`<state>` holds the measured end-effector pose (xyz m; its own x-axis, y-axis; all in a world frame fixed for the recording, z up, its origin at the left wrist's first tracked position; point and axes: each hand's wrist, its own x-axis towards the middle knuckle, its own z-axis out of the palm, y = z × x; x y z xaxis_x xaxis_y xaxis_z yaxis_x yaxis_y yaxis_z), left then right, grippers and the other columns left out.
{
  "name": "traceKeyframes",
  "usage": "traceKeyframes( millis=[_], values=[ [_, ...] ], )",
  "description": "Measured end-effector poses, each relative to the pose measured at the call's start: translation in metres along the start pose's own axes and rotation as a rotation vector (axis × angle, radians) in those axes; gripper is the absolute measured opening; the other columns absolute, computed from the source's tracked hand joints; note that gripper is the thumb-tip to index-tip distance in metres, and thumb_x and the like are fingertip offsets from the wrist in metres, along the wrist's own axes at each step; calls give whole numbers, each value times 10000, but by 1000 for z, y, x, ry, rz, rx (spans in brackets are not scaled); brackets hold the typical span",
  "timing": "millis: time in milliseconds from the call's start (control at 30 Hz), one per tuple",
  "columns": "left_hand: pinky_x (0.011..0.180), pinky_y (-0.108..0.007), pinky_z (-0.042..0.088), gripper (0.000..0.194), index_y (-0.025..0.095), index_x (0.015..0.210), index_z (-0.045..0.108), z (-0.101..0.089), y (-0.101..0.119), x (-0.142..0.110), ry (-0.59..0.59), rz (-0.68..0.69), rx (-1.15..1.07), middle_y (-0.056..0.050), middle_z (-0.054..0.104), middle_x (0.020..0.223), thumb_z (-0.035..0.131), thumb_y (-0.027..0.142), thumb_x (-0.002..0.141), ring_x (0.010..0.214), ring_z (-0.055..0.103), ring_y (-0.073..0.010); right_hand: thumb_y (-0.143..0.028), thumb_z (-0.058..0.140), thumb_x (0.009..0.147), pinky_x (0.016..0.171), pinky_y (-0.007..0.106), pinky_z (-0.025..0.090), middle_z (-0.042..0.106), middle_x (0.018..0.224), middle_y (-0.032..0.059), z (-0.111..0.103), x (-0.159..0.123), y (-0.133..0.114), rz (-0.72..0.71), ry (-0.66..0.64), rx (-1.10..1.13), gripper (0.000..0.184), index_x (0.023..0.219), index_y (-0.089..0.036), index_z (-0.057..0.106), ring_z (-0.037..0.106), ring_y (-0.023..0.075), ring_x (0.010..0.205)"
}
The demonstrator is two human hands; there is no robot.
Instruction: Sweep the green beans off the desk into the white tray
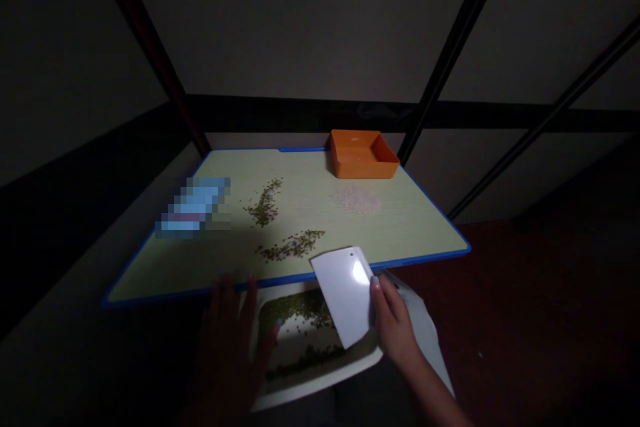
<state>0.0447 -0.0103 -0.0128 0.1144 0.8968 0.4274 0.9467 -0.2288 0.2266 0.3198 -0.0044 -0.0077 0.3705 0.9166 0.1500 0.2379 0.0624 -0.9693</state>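
One tabletop (310,193), one orange bin (367,169), one tray (325,382), one scraper (345,297), one blurred blue item (196,203). Two green-brown tabletop heaps (295,245), one pale heap (356,199). Two hands (395,325).

left grip (233,330) splayed in shadow; right grip (393,323) curled, pinching.

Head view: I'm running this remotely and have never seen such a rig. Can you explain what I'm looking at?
There is no machine here, just a person's two bare hands. The single picture comes from a camera worn on their head, looking forward and down. The right hand grips a white scraper by its edge. The left hand, in shadow, is spread at the left side of a white tray holding green bits. On the blue-edged table lie two greenish patches, a pale pile, an orange bin and something blue, too blurred to name.
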Motion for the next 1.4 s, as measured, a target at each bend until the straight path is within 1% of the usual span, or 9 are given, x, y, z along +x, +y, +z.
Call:
traceKeyframes(
  millis=[133,300,433,533,633,767,900,1133,1400],
  values=[
    [1156,-793,204,754,356,1544,89,-9,13,7,-23,-44,112,-114,44,1719,433,494,887,1577,60,-407,-678,469,920,719,307,473,614,771,30,0,3,-1,-27,-36,-24,497,726,-235,578,550,191,742],
    [1101,-770,335,796,354,1546,83,-9,1,9,-49,-2,133,-123,61,1718,419,572,858,1557,163,-432,-636,483,930,760,321,493,643,812,40,-7,-1,-9,-47,-34,-88,449,766,-244,630,582,209,793],
    [1138,-664,392,824,325,1551,84,-2,-9,7,-17,21,50,-66,-13,1727,444,532,839,1576,96,-391,-611,536,912,708,312,500,654,787,33,-33,7,-27,-52,13,-80,410,793,-244,675,582,201,754],
    [1121,-643,431,792,338,1551,80,-2,-9,5,-44,10,6,-36,-1,1729,418,496,852,1580,99,-368,-568,596,893,539,266,422,584,627,2,-60,39,-49,-64,6,-62,401,690,-227,653,515,162,597],
    [1149,-652,401,798,360,1548,84,-4,-6,6,-37,6,-18,-2,-1,1728,423,516,843,1579,110,-364,-527,733,790,554,259,406,658,684,8,-73,95,-71,-166,19,-101,313,758,-216,718,547,151,617],
    [1190,-680,329,808,362,1548,100,-6,-4,8,-30,-3,-11,23,-1,1727,438,512,829,1579,107,-368,-533,759,744,572,264,389,674,683,0,-52,172,-87,-225,-140,-101,335,757,-198,739,533,131,606],
    [1208,-697,270,804,392,1542,84,-6,-1,8,-20,-25,-1,55,-12,1724,427,496,822,1581,111,-355,-518,763,747,605,270,382,658,676,-7,-11,213,-93,-284,-346,-122,344,731,-176,727,513,117,626],
    [1235,-704,111,789,428,1531,114,-8,2,8,-15,-59,52,86,25,1717,418,530,810,1579,126,-334,-415,719,811,644,258,401,648,669,-33,30,227,-89,-304,-547,-106,255,717,-179,708,509,96,647],
    [1237,-696,67,783,435,1526,134,-10,-1,9,-27,-42,50,107,29,1714,429,526,806,1573,144,-338,-462,725,796,604,249,382,648,653,-39,19,220,-85,-251,-580,-111,298,712,-176,710,493,86,609]
  ],
)
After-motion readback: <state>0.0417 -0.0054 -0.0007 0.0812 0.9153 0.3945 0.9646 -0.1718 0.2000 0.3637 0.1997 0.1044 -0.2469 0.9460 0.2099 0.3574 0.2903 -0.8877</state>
